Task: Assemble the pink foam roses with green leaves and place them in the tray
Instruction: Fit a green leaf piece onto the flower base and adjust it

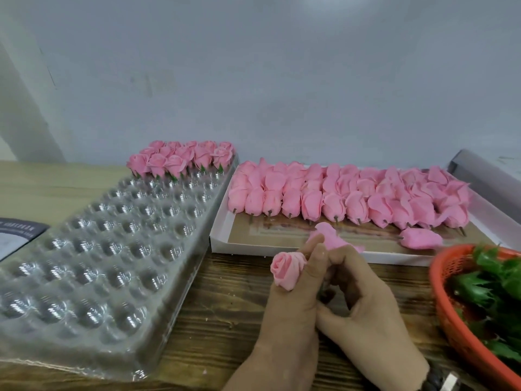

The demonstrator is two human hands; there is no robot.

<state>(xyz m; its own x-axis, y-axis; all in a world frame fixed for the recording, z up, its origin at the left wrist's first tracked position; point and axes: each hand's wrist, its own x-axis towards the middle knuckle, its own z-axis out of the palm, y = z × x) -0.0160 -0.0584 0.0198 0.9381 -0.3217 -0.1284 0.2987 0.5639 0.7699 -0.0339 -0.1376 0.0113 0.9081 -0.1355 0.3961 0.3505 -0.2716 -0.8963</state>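
Note:
My left hand [290, 303] holds a pink foam rose [284, 270] with its bloom pointing left. My right hand [366, 311] meets it just to the right, fingers curled round a second pink rose [332, 237] that sticks up above them. A clear plastic tray [93, 263] with rows of round cups lies at the left; finished roses with green leaves [180, 159] fill its far end. A white cardboard box [222, 235] behind my hands holds rows of bare pink roses [349, 196]. Green leaves [490, 280] lie in an orange basket [451, 314] at the right.
Everything sits on a wooden table [225, 306] against a pale wall. One loose rose [421, 238] lies alone in the box's front right. A dark printed card [17, 232] pokes out at the far left. A watch [442, 380] is on my right wrist.

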